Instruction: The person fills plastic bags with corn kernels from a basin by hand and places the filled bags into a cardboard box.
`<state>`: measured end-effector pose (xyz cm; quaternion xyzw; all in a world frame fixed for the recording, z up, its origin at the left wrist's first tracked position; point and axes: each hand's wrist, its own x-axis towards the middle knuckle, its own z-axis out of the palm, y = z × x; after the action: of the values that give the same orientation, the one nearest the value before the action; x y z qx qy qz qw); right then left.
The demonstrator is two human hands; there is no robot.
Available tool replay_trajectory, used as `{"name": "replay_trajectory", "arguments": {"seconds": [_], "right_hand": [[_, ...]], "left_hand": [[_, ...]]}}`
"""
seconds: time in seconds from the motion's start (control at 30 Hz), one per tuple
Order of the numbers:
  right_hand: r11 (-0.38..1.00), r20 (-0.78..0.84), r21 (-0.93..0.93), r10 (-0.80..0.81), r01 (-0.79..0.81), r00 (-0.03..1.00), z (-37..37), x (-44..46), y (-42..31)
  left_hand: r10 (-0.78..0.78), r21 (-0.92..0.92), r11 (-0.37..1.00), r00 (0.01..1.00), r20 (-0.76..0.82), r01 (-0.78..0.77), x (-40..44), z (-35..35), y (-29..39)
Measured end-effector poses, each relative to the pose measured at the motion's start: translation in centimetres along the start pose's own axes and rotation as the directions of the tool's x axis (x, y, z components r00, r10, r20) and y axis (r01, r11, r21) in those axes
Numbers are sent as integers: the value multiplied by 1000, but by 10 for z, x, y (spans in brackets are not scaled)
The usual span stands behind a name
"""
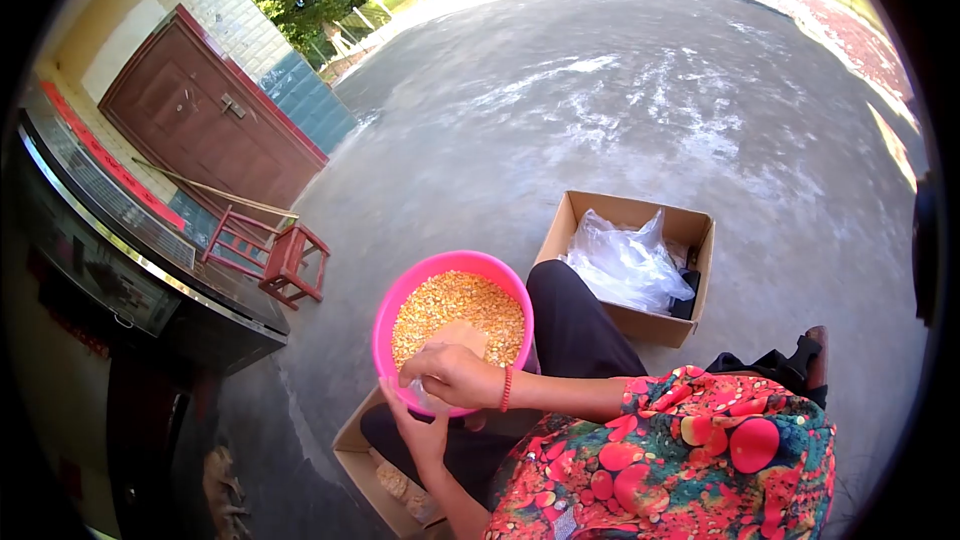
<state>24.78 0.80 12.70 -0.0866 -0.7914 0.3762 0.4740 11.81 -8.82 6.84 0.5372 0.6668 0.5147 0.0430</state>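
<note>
A pink basin (382, 340) full of yellow corn kernels (450, 300) stands before my knees. My right hand (458, 374), with a red bracelet at its wrist, is over the near part of the basin with its fingers curled together. Just below it, my left hand (420, 438) is raised at the basin's near rim, fingers around a small clear plastic bag (428, 398). The right fingertips are at the bag's top; its contents are too unclear to tell. A flat tan piece (462, 336) shows on the kernels beyond my right hand.
An open cardboard box (652, 326) with clear plastic bags (625, 260) stands beyond my right knee. Another box (362, 455) below the basin holds bags of corn (392, 482). A red wooden chair (290, 255) and brown door (200, 105) are at left; an animal (222, 490) lies lower left.
</note>
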Motion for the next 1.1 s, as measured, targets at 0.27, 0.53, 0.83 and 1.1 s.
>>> {"name": "replay_trajectory", "arguments": {"seconds": [0.27, 0.53, 0.83, 1.1], "right_hand": [[987, 51, 87, -143, 139, 988, 21, -6, -18], [977, 166, 116, -195, 177, 967, 27, -11, -33], [988, 175, -131, -64, 88, 983, -16, 1, -8], [994, 283, -49, 105, -95, 953, -57, -19, 78]], "left_hand": [[-125, -147, 978, 983, 135, 145, -22, 58, -26], [-242, -378, 881, 957, 158, 284, -16, 67, -29], [-447, -860, 449, 895, 18, 242, 14, 84, -58], [-374, -839, 468, 922, 95, 277, 32, 59, -18]]}}
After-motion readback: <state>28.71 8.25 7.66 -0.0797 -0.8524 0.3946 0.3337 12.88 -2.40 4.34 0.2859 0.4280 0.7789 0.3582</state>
